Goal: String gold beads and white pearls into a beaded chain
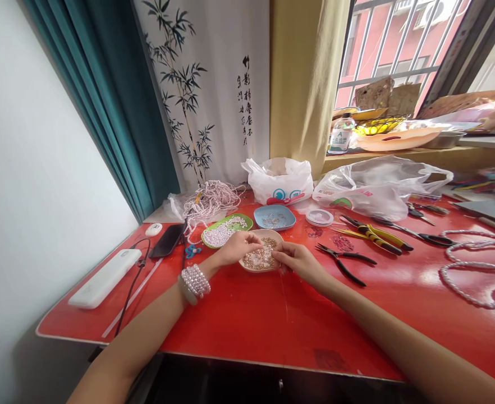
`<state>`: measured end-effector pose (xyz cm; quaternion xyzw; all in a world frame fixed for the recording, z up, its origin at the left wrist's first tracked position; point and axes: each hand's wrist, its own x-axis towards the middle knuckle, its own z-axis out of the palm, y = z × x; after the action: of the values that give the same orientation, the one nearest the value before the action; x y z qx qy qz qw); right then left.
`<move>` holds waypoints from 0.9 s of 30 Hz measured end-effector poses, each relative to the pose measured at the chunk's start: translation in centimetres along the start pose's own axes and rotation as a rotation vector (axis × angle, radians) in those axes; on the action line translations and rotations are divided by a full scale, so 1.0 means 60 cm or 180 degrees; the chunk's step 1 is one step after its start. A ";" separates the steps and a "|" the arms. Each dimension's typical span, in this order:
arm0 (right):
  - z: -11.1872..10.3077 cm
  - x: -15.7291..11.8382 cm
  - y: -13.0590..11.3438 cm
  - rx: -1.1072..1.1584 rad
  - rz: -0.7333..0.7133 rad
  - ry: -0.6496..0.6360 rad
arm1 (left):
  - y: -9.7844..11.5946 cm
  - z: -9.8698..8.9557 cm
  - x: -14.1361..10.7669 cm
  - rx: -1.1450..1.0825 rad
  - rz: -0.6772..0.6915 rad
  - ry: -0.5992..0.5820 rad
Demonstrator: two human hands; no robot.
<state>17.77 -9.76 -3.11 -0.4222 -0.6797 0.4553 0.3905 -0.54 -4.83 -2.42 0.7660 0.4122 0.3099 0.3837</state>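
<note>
My left hand point(239, 247) is pinched over a pale pink dish point(256, 270) of gold and clear beads point(257, 259); what sits between its fingertips is too small to make out. At the dish's right rim, my right hand point(294, 257) has thumb and finger pressed together. A faint thin line seems to hang below it, but I cannot tell what it is. Several strands of pearly beads form a bracelet point(196, 281) around my left wrist. Just behind the dish are a green tray point(209, 238) with white pearl beads and a blue tray point(275, 209) with small pieces.
Pliers point(344, 261) and yellow-handled cutters point(377, 235) lie to the right, near bead strands point(466, 266). Left are a white power bank point(105, 279), a phone point(167, 241) and a cable. Plastic bags point(279, 178) and heaped pearl strings point(214, 202) stand at the back.
</note>
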 end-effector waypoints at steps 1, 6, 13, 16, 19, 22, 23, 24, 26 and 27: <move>0.000 0.000 -0.001 0.0004 0.0003 0.0002 | 0.001 0.000 0.001 -0.0192 -0.0049 -0.0012; 0.002 -0.003 -0.006 0.0034 0.0032 -0.0041 | 0.002 0.001 -0.003 -0.1019 -0.0209 -0.0132; 0.003 -0.003 -0.009 0.0034 0.0058 -0.0086 | 0.004 0.000 -0.005 -0.1509 -0.0370 -0.0214; 0.004 -0.002 -0.007 0.0024 0.0077 -0.0087 | 0.006 0.001 -0.005 -0.1590 -0.0409 -0.0199; 0.004 -0.001 -0.006 0.0004 0.0084 -0.0080 | 0.009 0.001 -0.006 -0.1639 -0.0442 -0.0197; 0.004 -0.001 -0.005 -0.0020 0.0077 -0.0061 | 0.012 0.001 -0.007 -0.1667 -0.0445 -0.0203; 0.004 -0.001 -0.006 -0.0023 0.0075 -0.0056 | 0.013 0.001 -0.007 -0.1673 -0.0441 -0.0212; 0.004 -0.001 -0.006 -0.0023 0.0073 -0.0053 | 0.013 0.001 -0.007 -0.1678 -0.0436 -0.0223; 0.004 -0.001 -0.007 -0.0020 0.0071 -0.0052 | 0.013 0.001 -0.007 -0.1683 -0.0426 -0.0251; 0.004 -0.001 -0.007 -0.0019 0.0070 -0.0052 | 0.013 0.001 -0.007 -0.1682 -0.0422 -0.0264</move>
<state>17.48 -10.01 -2.77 -0.4272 -0.6795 0.4609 0.3787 -0.40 -5.51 -1.88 0.6228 0.3503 0.3493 0.6062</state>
